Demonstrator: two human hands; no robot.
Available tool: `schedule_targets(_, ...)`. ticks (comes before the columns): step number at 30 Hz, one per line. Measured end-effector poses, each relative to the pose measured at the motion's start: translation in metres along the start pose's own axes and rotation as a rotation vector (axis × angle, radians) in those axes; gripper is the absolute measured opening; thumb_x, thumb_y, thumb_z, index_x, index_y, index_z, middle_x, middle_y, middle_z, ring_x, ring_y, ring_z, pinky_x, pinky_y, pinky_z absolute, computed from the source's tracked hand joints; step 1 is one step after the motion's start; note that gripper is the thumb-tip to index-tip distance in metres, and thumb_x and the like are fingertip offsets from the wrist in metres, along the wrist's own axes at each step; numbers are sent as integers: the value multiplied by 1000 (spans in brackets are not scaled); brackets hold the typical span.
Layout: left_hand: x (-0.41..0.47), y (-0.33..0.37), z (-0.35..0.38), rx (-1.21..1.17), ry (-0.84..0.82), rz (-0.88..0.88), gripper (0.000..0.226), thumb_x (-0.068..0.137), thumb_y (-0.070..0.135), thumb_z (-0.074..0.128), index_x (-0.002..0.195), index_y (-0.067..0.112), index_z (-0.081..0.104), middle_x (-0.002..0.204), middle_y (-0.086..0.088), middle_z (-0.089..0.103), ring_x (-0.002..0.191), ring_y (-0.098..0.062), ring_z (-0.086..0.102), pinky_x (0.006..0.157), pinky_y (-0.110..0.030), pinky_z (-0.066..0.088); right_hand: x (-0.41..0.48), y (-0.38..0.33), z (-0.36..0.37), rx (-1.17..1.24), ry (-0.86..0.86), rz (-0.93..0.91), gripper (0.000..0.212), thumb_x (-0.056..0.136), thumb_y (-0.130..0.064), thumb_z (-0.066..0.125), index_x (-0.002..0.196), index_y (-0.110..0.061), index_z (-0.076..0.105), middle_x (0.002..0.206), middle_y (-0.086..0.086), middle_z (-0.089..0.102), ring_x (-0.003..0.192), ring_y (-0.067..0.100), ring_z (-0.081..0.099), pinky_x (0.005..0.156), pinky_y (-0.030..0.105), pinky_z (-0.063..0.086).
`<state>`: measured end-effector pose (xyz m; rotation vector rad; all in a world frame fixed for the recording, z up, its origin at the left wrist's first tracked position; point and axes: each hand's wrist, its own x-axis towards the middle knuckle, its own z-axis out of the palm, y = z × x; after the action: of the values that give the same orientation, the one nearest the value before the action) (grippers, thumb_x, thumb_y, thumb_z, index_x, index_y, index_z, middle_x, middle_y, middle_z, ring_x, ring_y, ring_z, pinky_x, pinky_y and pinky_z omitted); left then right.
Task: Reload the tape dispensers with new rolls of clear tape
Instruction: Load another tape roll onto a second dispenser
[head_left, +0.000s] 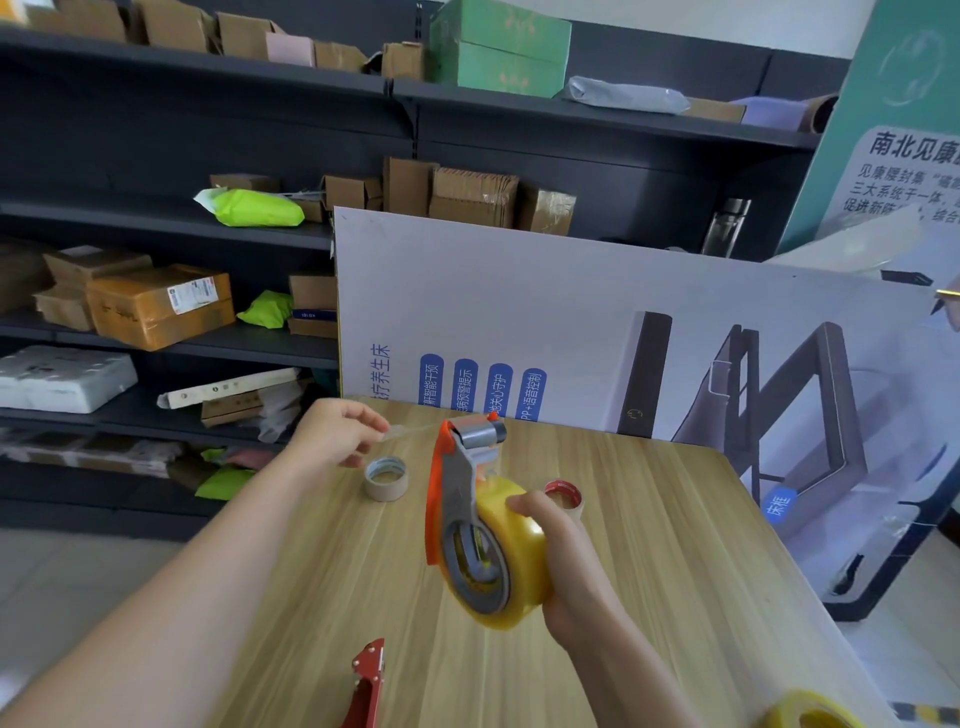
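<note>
Here, right hand (561, 551) around orange dispenser (457, 499), left hand (332, 434) on tape end (402, 431).

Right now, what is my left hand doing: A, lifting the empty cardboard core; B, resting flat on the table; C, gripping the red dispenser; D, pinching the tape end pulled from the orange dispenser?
D: the left hand pinches the clear tape end stretched from the orange dispenser, while the empty core lies untouched.

Bright, even daylight fills the room, strongest at the right, where the white poster board (597, 291) washes out. A glare spot sits on the yellow tape roll (524, 566). Shadows on the tabletop (649, 519) are faint and soft. Shelves (130, 215) bow near the edges; the bottom corners blur.
</note>
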<state>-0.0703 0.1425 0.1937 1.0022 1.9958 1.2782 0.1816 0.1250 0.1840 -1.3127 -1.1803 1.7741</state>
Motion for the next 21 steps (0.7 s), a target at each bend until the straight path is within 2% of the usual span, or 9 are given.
schedule_targets(2, -7, -6, 7, -60, -52, -45, 14, 86, -6, 59, 83, 3, 69, 76, -10, 64, 64, -17, 57, 57, -30, 54, -1, -2, 0, 41, 2, 19, 77, 51, -49, 72, 118, -14, 55, 110, 17, 69, 97, 34, 69, 86, 48, 57)
schedule_targets(4, -15, -12, 14, -149, -131, -103, 16, 86, -9, 55, 84, 1, 67, 72, -12, 62, 61, -17, 56, 54, -30, 53, -2, -6, -1, 68, -6, 4, 49, 70, -39, 69, 110, -13, 60, 103, 19, 72, 94, 37, 70, 89, 52, 55)
schedule_targets(6, -24, -19, 20, -225, -213, -152, 16, 86, -9, 54, 86, 1, 65, 72, -11, 61, 63, -18, 56, 58, -33, 53, -1, -7, -3, 100, -3, -17, 21, 81, -29, 64, 95, -14, 63, 89, 18, 74, 87, 36, 69, 91, 53, 52)
schedule_targets(8, -32, -28, 26, -308, -285, -197, 15, 88, -7, 54, 87, 3, 65, 75, -10, 62, 65, -19, 58, 61, -34, 54, -1, -9, -3, 141, 7, -30, 10, 83, -25, 62, 86, -16, 62, 78, 14, 72, 80, 35, 67, 90, 53, 51)
schedule_targets(15, -58, -50, 44, -590, -505, -300, 15, 92, 9, 56, 103, 7, 65, 91, -9, 64, 78, -19, 61, 67, -33, 53, 1, -7, -6, 208, -19, -21, 22, 81, -31, 63, 94, -13, 64, 70, 10, 71, 69, 27, 66, 75, 41, 53)
schedule_targets(18, -70, -54, 51, -688, -559, -342, 14, 90, 14, 58, 103, 10, 63, 85, -5, 66, 75, -17, 62, 68, -33, 52, 1, -7, -9, 227, -30, -22, 26, 80, -32, 64, 98, -14, 64, 77, 11, 71, 71, 27, 67, 72, 40, 54)
schedule_targets(21, -80, -54, 56, -749, -546, -372, 13, 89, 18, 59, 99, 12, 64, 83, -5, 66, 73, -17, 62, 68, -34, 53, -1, -8, -10, 228, -34, -19, 34, 78, -34, 65, 105, -13, 64, 86, 13, 71, 75, 29, 68, 73, 41, 56)
